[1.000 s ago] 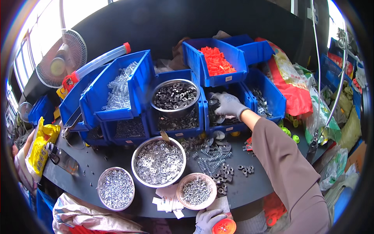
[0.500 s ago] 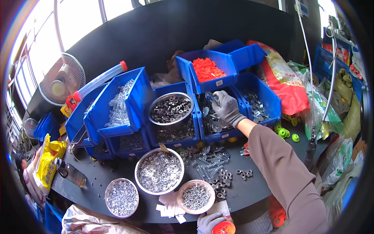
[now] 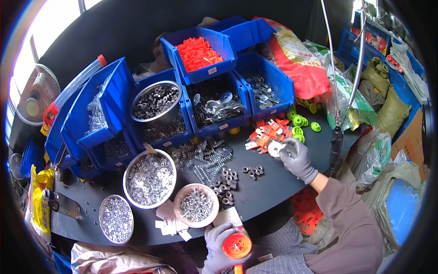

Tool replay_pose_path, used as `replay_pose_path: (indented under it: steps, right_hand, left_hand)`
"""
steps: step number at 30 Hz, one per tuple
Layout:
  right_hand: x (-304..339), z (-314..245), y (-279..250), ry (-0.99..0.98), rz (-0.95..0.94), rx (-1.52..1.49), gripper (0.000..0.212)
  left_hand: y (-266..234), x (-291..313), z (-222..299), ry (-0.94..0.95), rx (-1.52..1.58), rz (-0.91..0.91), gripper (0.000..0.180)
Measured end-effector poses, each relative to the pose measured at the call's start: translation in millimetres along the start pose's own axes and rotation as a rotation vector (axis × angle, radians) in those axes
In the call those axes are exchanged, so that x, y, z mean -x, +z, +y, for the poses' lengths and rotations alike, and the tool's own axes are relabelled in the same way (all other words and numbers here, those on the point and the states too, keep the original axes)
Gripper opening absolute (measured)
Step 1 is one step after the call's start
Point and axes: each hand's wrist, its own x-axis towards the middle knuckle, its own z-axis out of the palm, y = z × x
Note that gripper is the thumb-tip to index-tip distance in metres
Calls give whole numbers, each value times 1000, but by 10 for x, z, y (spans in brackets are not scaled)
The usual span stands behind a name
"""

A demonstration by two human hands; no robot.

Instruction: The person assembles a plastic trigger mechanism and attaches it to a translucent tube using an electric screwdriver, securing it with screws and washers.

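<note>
My left hand [image 3: 220, 249], in a grey glove, is closed at the table's front edge around a round orange plastic part [image 3: 237, 245]. A small metal piece shows at the part's centre, and an orange stem sticks out below it. My right hand [image 3: 299, 162], gloved too, is closed over the right side of the table with a shiny round metal disc [image 3: 274, 148] at its fingertips. Just beyond it lies a heap of orange plastic pieces with metal ends [image 3: 268, 134]. Several green plastic caps [image 3: 299, 121] are beside the heap.
Blue bins of metal discs [image 3: 219, 107], springs and orange clips [image 3: 197, 54] line the back. Bowls of nuts [image 3: 150, 178], small fittings [image 3: 116, 219] and screws [image 3: 197, 205] stand at the front. Loose springs [image 3: 207, 164] and dark metal pieces [image 3: 223, 187] lie mid-table. A bottle [image 3: 66, 205] is at left.
My right hand has left the bin of metal discs and come nearer, down to the orange pieces, with a disc. My left hand still holds the orange part. The view has shifted right.
</note>
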Motion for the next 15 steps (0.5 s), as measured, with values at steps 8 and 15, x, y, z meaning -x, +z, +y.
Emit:
replay_pose_path:
  steps: [8,15]
  right_hand:
    - [-100,-256,-198,-281,-235,693,44]
    - [-413,-864,864,-465,-213,266,44]
  left_hand:
    - [-46,100,23,-69,56,-12,79]
    - [-43,59,45,-40,60,14,79]
